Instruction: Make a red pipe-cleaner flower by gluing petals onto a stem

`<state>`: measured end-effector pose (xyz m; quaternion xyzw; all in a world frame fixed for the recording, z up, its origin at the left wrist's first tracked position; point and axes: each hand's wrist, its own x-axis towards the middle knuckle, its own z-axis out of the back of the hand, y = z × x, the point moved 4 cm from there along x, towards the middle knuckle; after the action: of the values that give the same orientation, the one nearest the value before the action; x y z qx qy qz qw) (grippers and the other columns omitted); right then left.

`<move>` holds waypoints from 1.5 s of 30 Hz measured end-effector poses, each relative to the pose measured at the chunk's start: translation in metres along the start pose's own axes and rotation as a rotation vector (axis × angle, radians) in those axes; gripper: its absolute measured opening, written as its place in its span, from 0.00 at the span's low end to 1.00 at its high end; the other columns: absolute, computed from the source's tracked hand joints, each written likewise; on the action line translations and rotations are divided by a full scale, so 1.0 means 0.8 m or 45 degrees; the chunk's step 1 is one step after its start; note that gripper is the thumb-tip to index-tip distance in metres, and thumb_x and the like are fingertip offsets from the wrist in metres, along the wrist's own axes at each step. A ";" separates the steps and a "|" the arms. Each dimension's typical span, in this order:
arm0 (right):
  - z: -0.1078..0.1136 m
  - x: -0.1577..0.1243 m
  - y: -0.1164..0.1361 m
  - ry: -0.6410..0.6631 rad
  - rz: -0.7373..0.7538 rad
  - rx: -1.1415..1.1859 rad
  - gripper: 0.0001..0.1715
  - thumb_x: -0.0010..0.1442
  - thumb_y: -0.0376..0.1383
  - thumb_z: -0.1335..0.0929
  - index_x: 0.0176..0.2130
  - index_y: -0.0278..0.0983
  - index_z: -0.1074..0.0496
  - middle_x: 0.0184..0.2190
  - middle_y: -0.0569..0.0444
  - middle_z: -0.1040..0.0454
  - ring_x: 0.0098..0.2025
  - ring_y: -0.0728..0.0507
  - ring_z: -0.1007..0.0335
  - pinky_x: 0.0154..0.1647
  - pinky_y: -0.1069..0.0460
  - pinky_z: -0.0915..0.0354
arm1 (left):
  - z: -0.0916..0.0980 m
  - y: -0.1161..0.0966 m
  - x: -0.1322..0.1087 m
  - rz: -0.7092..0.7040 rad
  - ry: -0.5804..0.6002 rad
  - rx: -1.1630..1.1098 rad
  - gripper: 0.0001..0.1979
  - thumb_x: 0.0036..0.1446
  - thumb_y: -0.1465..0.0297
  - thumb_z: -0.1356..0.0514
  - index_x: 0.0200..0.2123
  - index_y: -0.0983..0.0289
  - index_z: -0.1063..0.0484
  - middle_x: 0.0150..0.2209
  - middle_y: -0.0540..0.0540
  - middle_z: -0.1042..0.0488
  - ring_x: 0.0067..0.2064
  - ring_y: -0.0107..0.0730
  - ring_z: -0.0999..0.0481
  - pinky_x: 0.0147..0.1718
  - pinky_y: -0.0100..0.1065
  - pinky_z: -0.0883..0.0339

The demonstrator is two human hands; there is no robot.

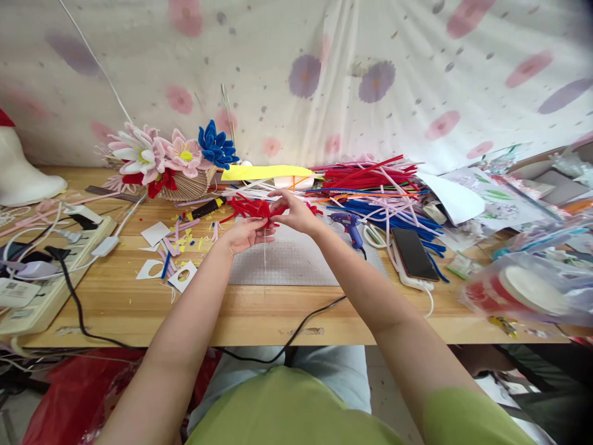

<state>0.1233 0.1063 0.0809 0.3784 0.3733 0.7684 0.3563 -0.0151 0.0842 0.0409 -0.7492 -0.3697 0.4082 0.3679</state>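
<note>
One red fuzzy-petalled flower (262,209): was held over the grey rectangular mat (301,269).
Bare left hand (248,235): half-curled, gripped its base.
Bare right hand (297,214): slightly parted thumb and forefinger held its side.
Blue plastic glue gun (353,232): lay farther right.

Our left hand (250,235) and right hand (296,213) partly cover the red fuzzy piece (262,210), hiding its full shape. Below the grip, we lose the end of a thin thread (265,253). Far left, the edge crops our power strip (44,303).
</note>
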 end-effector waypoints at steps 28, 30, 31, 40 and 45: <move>-0.021 -0.002 -0.009 0.056 -0.321 0.542 0.40 0.42 0.39 0.24 0.51 0.39 0.41 0.33 0.56 0.27 0.36 0.46 0.29 0.40 0.49 0.32 | 0.000 -0.068 -0.038 -0.850 0.085 1.619 0.04 0.44 0.68 0.40 0.23 0.61 0.25 0.28 0.54 0.25 0.37 0.36 0.27 0.40 0.30 0.36; -0.026 -0.004 -0.010 0.096 -0.331 0.562 0.40 0.41 0.40 0.24 0.50 0.39 0.41 0.32 0.57 0.28 0.35 0.47 0.29 0.38 0.50 0.33 | 0.001 -0.063 -0.037 -0.862 0.092 1.594 0.05 0.44 0.68 0.40 0.22 0.61 0.25 0.29 0.54 0.25 0.37 0.35 0.27 0.39 0.30 0.37; -0.028 -0.005 -0.011 0.111 -0.340 0.570 0.40 0.41 0.41 0.23 0.49 0.39 0.40 0.31 0.58 0.28 0.35 0.47 0.29 0.37 0.51 0.33 | 0.002 -0.061 -0.036 -0.867 0.091 1.572 0.05 0.45 0.68 0.40 0.22 0.61 0.25 0.29 0.54 0.25 0.36 0.34 0.27 0.38 0.29 0.36; -0.038 -0.010 0.005 0.108 -0.264 0.503 0.30 0.47 0.40 0.26 0.45 0.38 0.41 0.29 0.59 0.31 0.33 0.48 0.31 0.36 0.52 0.34 | 0.009 -0.045 -0.033 -0.837 -0.046 1.195 0.09 0.43 0.64 0.36 0.19 0.64 0.26 0.25 0.52 0.26 0.29 0.29 0.28 0.29 0.27 0.37; -0.037 -0.013 0.006 0.132 -0.284 0.518 0.29 0.45 0.39 0.25 0.43 0.39 0.40 0.30 0.59 0.32 0.33 0.49 0.33 0.37 0.52 0.35 | 0.007 -0.042 -0.035 -0.934 -0.003 1.171 0.12 0.45 0.62 0.36 0.18 0.65 0.25 0.25 0.53 0.25 0.30 0.29 0.27 0.30 0.27 0.35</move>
<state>0.1015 0.0868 0.0687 0.3589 0.5778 0.6517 0.3356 -0.0399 0.0768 0.0766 -0.3351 -0.3902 0.3735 0.7720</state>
